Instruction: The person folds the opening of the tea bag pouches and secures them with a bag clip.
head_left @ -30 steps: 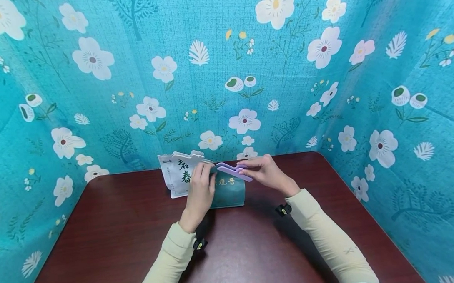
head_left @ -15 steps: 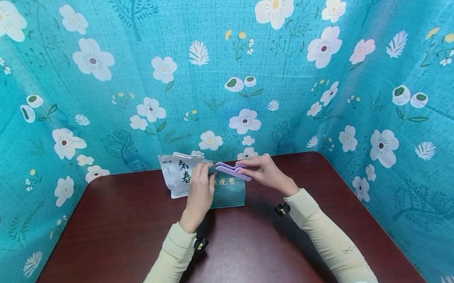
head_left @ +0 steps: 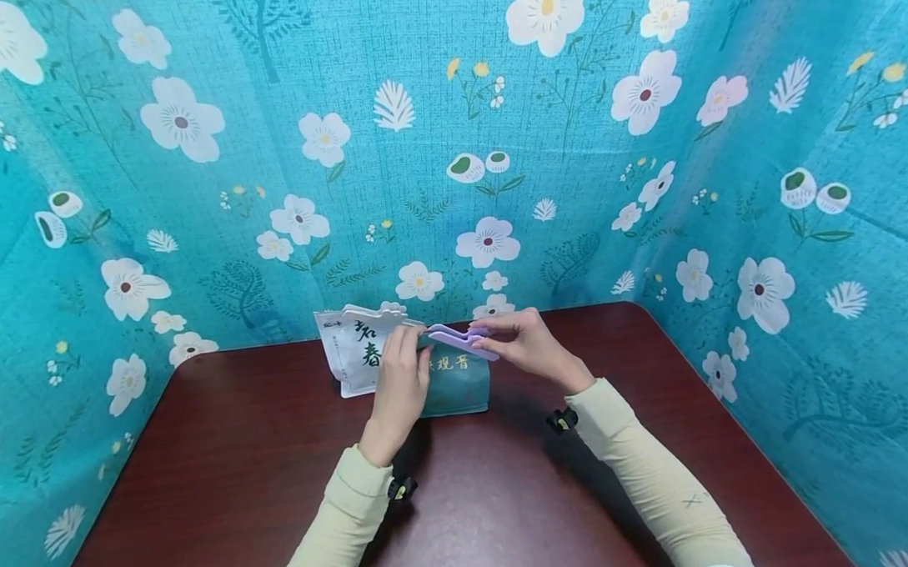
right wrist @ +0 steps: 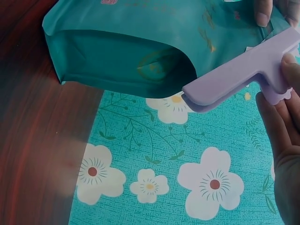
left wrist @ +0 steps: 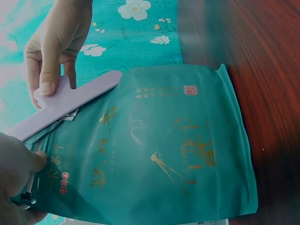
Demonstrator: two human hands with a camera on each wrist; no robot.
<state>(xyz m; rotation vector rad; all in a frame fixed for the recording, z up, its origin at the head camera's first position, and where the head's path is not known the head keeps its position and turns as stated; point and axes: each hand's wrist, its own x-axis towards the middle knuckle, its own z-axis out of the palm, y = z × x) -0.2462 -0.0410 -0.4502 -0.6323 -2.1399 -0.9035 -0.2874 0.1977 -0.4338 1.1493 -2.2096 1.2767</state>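
A green foil tea pouch (head_left: pixel 458 392) with gold lettering stands upright near the back of the table. My left hand (head_left: pixel 399 381) pinches its top edge at the left corner, as the left wrist view also shows. With thumb and fingers, my right hand (head_left: pixel 533 349) pinches the handle of a lilac bag clip (head_left: pixel 456 340). That clip (left wrist: pixel 70 103) lies along the pouch's folded top in the left wrist view. In the right wrist view the clip's near end (right wrist: pixel 197 96) reaches the pouch's side; whether its bars are closed on the fold is hard to tell.
A silver-white tea pouch (head_left: pixel 351 354) with dark green lettering stands just left of and behind the green one, a whitish clip (head_left: pixel 372 313) along its top. The dark red table (head_left: pixel 242 458) ends at a floral turquoise curtain (head_left: pixel 414 210) behind and on both sides.
My right hand and the lilac clip have shifted slightly left along the green pouch's top. The left hand keeps its hold on the corner, and the silver-white pouch stays put.
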